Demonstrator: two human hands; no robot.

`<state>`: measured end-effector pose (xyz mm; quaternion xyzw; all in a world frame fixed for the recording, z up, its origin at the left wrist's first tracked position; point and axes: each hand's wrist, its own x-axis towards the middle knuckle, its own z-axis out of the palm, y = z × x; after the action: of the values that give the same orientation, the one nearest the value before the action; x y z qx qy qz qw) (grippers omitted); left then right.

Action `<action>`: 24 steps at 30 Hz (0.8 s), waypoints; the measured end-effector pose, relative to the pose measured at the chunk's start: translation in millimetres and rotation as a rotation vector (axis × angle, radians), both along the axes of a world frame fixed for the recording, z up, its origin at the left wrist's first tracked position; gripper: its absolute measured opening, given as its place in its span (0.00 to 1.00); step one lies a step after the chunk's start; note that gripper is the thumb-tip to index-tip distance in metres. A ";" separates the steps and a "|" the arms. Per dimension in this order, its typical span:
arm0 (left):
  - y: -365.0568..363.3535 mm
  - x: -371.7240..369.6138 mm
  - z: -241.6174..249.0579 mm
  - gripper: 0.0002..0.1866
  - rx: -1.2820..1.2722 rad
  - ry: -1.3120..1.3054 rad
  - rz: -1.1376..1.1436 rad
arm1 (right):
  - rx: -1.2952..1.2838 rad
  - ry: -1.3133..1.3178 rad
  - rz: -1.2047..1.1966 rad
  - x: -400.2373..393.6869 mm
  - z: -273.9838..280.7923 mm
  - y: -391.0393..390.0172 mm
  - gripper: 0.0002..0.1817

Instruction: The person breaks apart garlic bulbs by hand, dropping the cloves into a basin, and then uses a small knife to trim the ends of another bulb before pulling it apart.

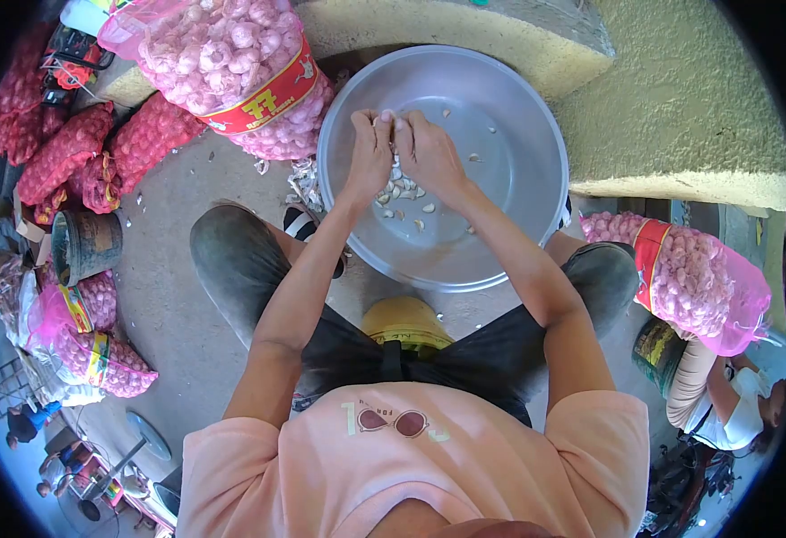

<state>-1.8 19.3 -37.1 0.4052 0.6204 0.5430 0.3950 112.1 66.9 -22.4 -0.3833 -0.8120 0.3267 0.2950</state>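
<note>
Over the left part of a wide grey plastic basin [536,206], my left hand [370,154] and my right hand [427,154] are pressed together at the thumbs. Fingers on both hands are curled closed. Between them is what looks like garlic, mostly hidden by the fingers. Loose garlic cloves [402,190] lie in a small heap on the basin floor just beneath my hands. A few single cloves are scattered farther right in the basin. The basin sits between my knees.
A tall pink mesh sack of garlic bulbs [222,54] stands against the basin's left side. Red mesh sacks [155,134] and a dark bucket [86,247] are farther left. To the right are another garlic sack [693,269] and a seated person [733,403]. A low concrete ledge [464,36] runs behind the basin.
</note>
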 end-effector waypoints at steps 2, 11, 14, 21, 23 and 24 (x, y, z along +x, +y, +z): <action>-1.1 -0.1 -6.2 0.16 0.079 -0.038 0.030 | -0.012 -0.015 -0.044 -1.5 2.0 -6.9 0.20; -0.7 3.3 22.8 0.19 -0.091 -0.447 0.073 | 0.061 0.033 0.069 3.3 10.4 -2.1 0.18; -1.2 10.5 24.7 0.18 -0.013 -0.259 0.043 | 0.083 0.043 -0.011 2.3 2.4 0.7 0.13; 0.5 2.1 5.1 0.15 -0.160 -0.104 -0.092 | 0.030 -0.038 -0.032 6.0 -7.3 3.7 0.16; 1.0 0.3 -1.2 0.20 -0.061 0.031 -0.081 | -0.077 0.049 -0.019 6.0 -1.0 0.3 0.18; 0.8 2.3 3.8 0.20 -0.063 0.031 -0.082 | -0.079 0.049 -0.021 5.6 -1.3 0.9 0.18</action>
<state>0.5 20.2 -33.2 0.4261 0.6262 0.5001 0.4198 117.7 67.8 -23.7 -0.3949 -0.7872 0.3644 0.3027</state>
